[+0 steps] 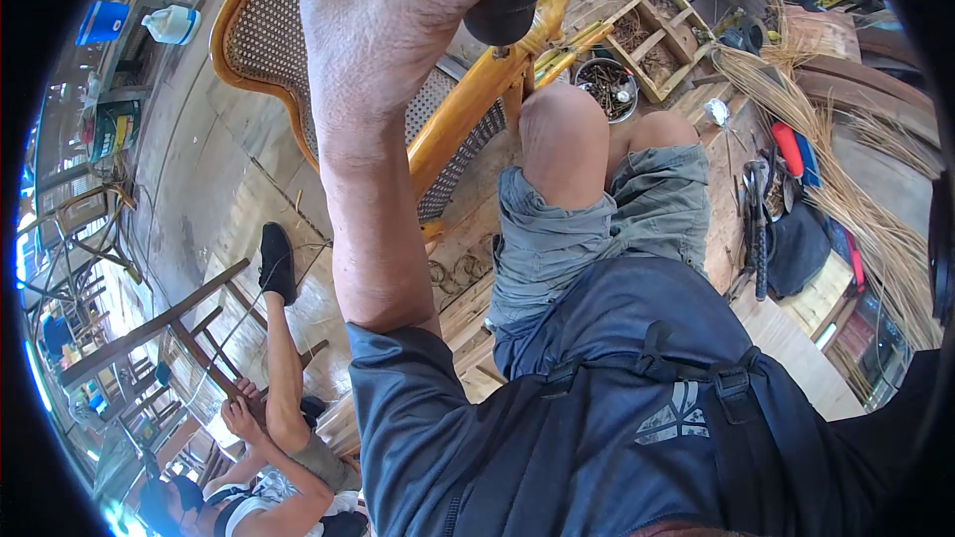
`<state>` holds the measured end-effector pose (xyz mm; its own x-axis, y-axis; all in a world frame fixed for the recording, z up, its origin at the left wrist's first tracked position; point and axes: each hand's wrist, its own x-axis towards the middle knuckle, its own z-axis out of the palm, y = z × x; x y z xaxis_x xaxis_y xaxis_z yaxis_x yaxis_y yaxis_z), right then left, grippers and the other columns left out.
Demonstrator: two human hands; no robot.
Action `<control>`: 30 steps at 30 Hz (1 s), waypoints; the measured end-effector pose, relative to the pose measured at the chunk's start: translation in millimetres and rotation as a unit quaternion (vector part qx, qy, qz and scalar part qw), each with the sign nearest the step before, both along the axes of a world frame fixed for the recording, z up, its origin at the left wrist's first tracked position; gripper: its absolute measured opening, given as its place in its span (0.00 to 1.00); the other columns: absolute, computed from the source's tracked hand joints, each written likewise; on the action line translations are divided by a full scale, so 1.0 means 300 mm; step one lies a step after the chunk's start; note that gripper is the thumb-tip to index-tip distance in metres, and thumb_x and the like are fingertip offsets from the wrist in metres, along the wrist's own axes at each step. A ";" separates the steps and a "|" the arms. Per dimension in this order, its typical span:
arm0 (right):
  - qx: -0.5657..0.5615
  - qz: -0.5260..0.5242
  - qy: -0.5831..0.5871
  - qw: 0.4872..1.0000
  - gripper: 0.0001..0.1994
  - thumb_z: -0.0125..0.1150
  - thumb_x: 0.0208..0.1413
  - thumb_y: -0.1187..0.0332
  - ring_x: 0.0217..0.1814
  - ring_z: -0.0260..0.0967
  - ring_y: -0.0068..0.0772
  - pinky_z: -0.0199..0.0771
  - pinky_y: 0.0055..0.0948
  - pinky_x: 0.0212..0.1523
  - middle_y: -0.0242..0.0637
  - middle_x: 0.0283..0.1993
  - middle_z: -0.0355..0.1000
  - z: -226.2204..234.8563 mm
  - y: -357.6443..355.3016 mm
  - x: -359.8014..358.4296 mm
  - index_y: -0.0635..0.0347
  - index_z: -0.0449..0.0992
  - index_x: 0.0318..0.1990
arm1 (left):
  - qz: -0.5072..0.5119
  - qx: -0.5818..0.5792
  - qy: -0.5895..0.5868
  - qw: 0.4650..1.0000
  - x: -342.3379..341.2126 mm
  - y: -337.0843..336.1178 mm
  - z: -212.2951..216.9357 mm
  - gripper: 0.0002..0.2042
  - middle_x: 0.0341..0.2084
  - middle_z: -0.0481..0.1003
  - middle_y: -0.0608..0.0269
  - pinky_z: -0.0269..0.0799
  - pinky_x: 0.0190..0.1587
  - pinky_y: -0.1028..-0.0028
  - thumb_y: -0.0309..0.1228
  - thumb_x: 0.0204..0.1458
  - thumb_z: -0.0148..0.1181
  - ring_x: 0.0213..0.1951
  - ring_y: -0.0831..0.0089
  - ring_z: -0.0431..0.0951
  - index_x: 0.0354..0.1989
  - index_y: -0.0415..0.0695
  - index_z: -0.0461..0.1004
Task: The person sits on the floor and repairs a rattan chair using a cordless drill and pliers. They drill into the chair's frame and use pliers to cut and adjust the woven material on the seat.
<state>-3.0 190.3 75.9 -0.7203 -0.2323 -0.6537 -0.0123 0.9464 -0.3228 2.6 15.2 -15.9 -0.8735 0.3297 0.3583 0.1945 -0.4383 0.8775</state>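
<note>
My left hand is raised close in front of me at the top. Its thumb lies along a black power drill with a marked collar, and the fingers are cut off by the upper edge. Beneath the hand and forearm, a yellow-brown wooden chair with woven cane panels lies tilted, one of its rails near my bent knee. The drill's front end is beside the chair's wooden joint; whether they touch I cannot tell. My right hand is out of view; only its dark sleeve shows at the right rim.
A metal bowl of small hardware and a divided wooden box stand beyond my knees. Cane strands, pliers and a red-handled tool lie at right. At lower left, another person handles a wooden frame.
</note>
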 end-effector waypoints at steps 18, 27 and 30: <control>0.003 0.005 -0.007 1.000 0.31 0.67 0.45 0.73 0.55 0.69 0.31 0.68 0.28 0.57 0.39 0.59 0.68 -0.021 0.001 -0.017 0.59 0.66 0.60 | -0.007 0.041 0.016 0.999 -0.013 -0.011 -0.062 0.27 0.30 0.77 0.57 0.74 0.27 0.79 0.34 0.40 0.71 0.25 0.76 0.76 0.47 0.34 0.69; 0.005 0.004 -0.003 1.000 0.32 0.67 0.45 0.73 0.56 0.69 0.31 0.67 0.28 0.57 0.39 0.59 0.68 -0.027 0.003 -0.018 0.58 0.65 0.61 | -0.068 0.035 0.041 0.996 -0.027 -0.013 -0.067 0.29 0.33 0.77 0.57 0.77 0.34 0.76 0.31 0.40 0.72 0.31 0.75 0.78 0.50 0.33 0.68; 0.009 0.005 0.003 1.000 0.32 0.67 0.45 0.74 0.56 0.69 0.31 0.67 0.28 0.57 0.39 0.59 0.68 -0.026 0.002 -0.012 0.58 0.65 0.61 | -0.052 0.054 0.056 0.996 -0.007 0.025 -0.082 0.29 0.36 0.77 0.55 0.77 0.43 0.72 0.28 0.41 0.72 0.37 0.72 0.79 0.52 0.33 0.67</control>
<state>-6.6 191.0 68.1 -0.7215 -0.2287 -0.6535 -0.0241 0.9516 -0.3065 0.5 22.8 -40.3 -0.7896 0.3701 0.4894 0.2366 -0.5523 0.7993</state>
